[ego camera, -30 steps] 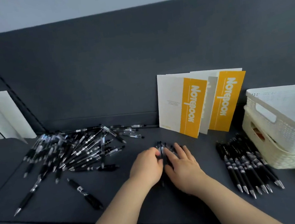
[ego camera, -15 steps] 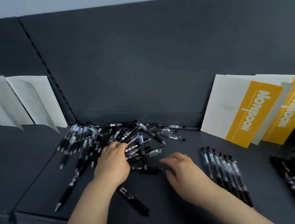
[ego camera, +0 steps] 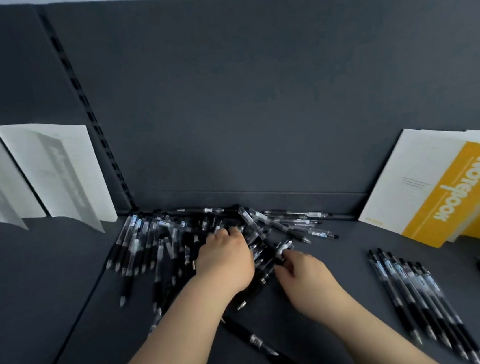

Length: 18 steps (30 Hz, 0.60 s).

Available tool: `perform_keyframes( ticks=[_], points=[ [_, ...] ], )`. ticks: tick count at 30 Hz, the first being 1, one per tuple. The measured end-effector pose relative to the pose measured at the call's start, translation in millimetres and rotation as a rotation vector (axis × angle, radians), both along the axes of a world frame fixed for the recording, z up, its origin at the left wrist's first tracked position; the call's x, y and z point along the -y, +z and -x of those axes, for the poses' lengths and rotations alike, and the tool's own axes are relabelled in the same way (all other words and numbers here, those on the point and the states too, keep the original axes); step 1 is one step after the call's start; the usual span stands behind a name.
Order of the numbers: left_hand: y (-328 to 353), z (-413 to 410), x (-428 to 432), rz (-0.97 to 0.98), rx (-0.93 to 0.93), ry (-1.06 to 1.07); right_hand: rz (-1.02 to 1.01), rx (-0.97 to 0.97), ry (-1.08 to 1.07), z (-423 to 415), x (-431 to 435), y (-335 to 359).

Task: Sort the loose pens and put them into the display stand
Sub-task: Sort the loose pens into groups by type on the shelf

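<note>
Both hands have pushed forward into the loose pile of pens [ego camera: 197,241] at the back of the dark shelf [ego camera: 76,308]: the left hand [ego camera: 226,263], which hung at the pile's near edge a moment ago, now lies knuckles-up on top with fingers curled down among the barrels, though I cannot tell whether it has one, while the right hand [ego camera: 303,274], flat and idle before, now pinches a black pen [ego camera: 266,246] at the pile's right edge. Well to the right lies the sorted row of pens [ego camera: 418,290], tips toward us, near the yellow notebooks [ego camera: 445,190] leaning on the back panel; no display stand shows.
</note>
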<state>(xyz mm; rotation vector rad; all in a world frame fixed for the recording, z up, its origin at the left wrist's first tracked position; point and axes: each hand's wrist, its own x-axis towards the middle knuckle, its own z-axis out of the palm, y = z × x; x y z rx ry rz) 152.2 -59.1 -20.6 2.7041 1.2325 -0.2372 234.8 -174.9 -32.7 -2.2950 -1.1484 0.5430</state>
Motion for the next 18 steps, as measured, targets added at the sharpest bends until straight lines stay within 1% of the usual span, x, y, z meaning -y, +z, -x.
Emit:
perform_keyframes(
  ticks=[2,5,8,11,12,14,16,18],
  points=[
    [-1,-5,0,0.021,-0.034,-0.014,-0.059,-0.133,-0.064,5,-9,-1],
    [-1,-6,-1,0.098,-0.051,-0.031,-0.147,-0.402,-0.167,16,-17,-2],
    [2,-1,-6,0.21,0.03,-0.01,-0.268,-0.601,-0.253,26,-21,-8],
    [3,5,-8,0.366,0.205,0.03,-0.425,-0.854,-0.251,33,-21,-2],
    [1,7,-8,0.454,0.299,0.078,-0.462,-0.939,-0.258,35,-21,2],
    [-4,11,-9,0.713,0.524,0.224,-0.492,-1.069,-0.286,37,-22,5],
    [-5,14,-8,0.947,0.677,0.351,-0.505,-1.148,-0.299,39,-22,6],
    [-5,17,-7,1.104,0.772,0.432,-0.536,-1.132,-0.322,39,-22,4]
  ],
)
